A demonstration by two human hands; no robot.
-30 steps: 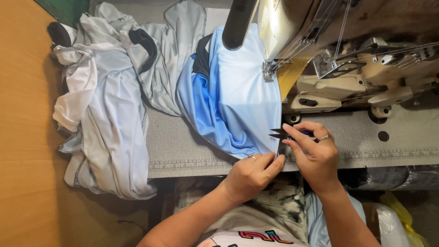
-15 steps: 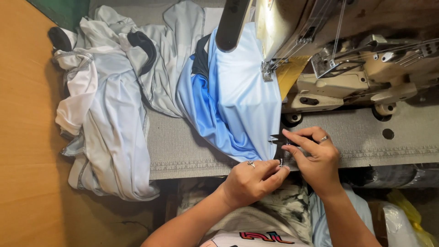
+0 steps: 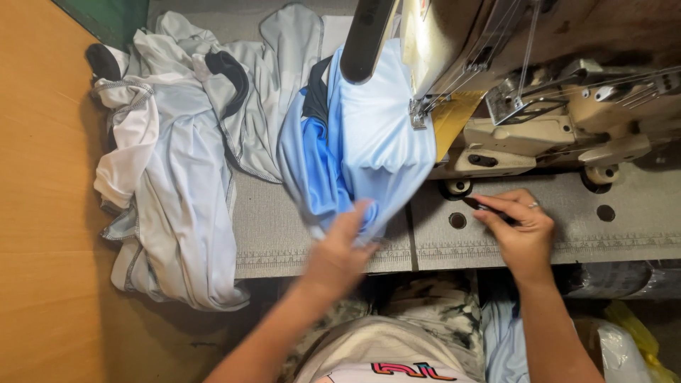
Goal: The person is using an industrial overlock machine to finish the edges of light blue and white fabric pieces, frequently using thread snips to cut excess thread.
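Blue garment at the sewing machine

Your left hand (image 3: 340, 248), blurred, grips the blue garment (image 3: 362, 156) below the sewing machine (image 3: 525, 106); your right hand (image 3: 518, 227) pinches small dark snips (image 3: 489, 208) just beneath it. Keep the blades off the fabric.

Blue garment (image 3: 369, 149): smooth cloth, slight sheen; sewing machine (image 3: 539, 135): glossy metal.

The hands, together a second ago, are apart: the left hand (image 3: 339, 252) grips the blue garment (image 3: 362, 156), the right hand (image 3: 518, 230) carries the dark snips (image 3: 486, 207) rightward.
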